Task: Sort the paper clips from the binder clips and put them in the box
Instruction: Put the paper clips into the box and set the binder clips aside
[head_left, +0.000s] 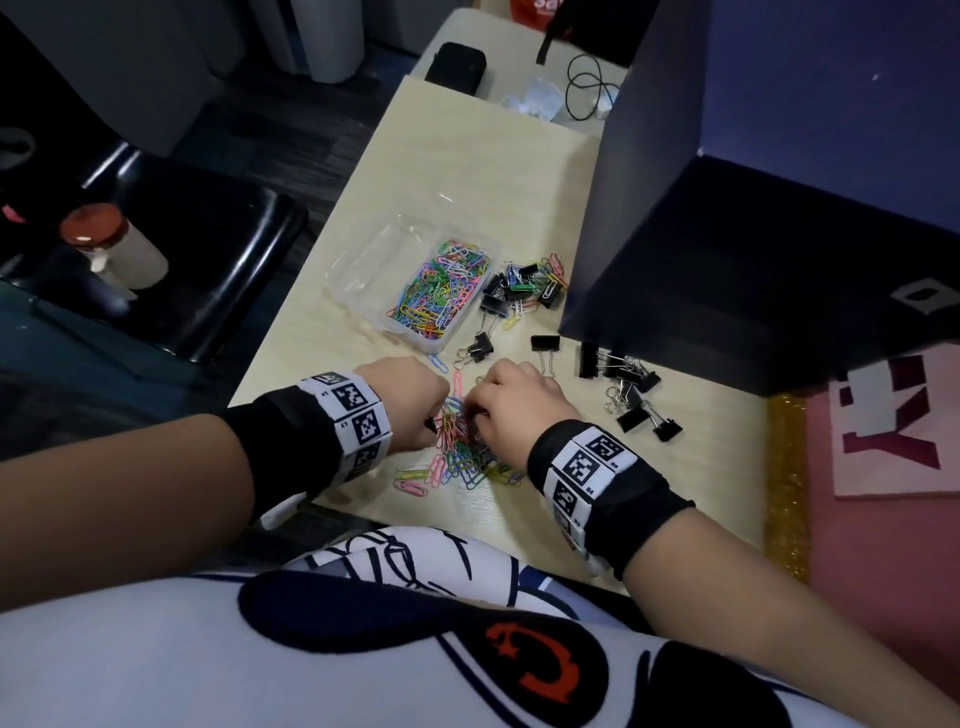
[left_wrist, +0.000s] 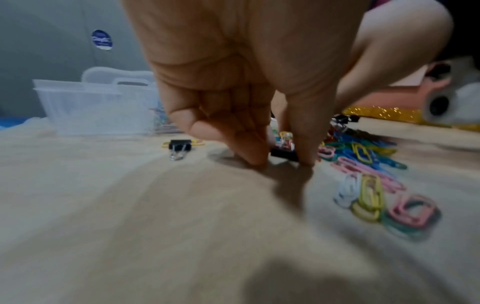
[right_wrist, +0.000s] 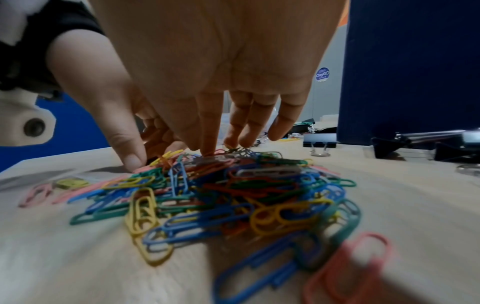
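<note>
Wooden desk (head_left: 519, 171), near edge: left hand (left_wrist: 233, 86) pinches a black binder clip (left_wrist: 284, 153); right hand (right_wrist: 207, 72), fingers extended, touches the paper-clip pile (right_wrist: 221, 197).

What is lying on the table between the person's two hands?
A heap of coloured paper clips lies between the left hand and right hand, shown in the head view. The left wrist view shows a black binder clip between the left fingers.

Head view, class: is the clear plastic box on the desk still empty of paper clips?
No, the clear plastic box already holds a heap of coloured paper clips.
</note>
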